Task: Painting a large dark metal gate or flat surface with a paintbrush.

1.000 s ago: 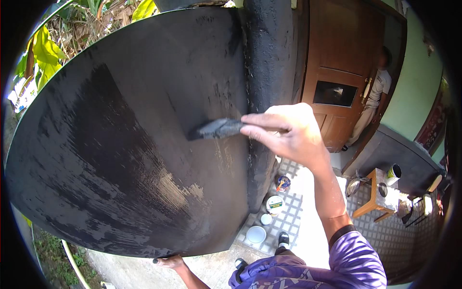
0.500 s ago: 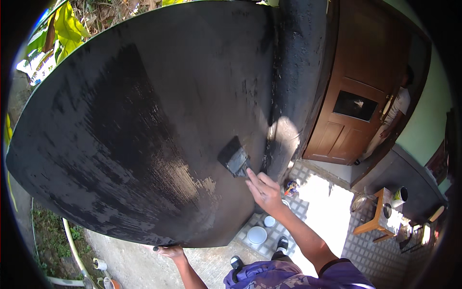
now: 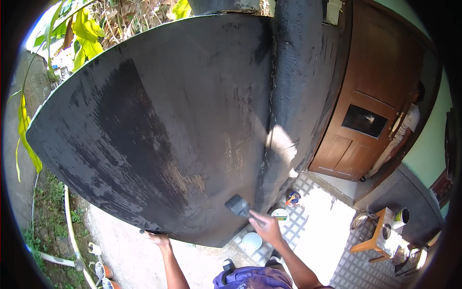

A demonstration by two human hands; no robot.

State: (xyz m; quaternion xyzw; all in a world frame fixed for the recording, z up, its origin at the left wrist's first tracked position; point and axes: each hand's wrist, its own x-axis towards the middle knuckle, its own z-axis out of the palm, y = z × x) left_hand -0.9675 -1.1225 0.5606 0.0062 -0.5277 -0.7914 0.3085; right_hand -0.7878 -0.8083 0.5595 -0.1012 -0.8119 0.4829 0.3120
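A wide flat paintbrush (image 3: 238,207) with dark bristles is in my right hand (image 3: 267,228), its fingers closed round the handle. The bristle end lies against, or just in front of, a large dark panel (image 3: 202,96) near its lower right part. Darker streaks and a paler, scuffed patch mark the panel's surface. At the panel's lower edge, my left hand (image 3: 159,240) grips the rim with its fingers close together. One fingertip there is dark, and part of the hand's grip is hidden.
On the patterned tiles stand a round pale lidded tub (image 3: 252,241), a white tub (image 3: 279,216) and a small tin (image 3: 292,198). A wooden stool (image 3: 373,236) is at right. Someone (image 3: 409,118) stands by the brown door (image 3: 363,86). A pale hose (image 3: 67,212) runs at left.
The brush and my right hand have moved down the panel, toward its lower edge. My left hand stays at the rim. The whole view has shifted.
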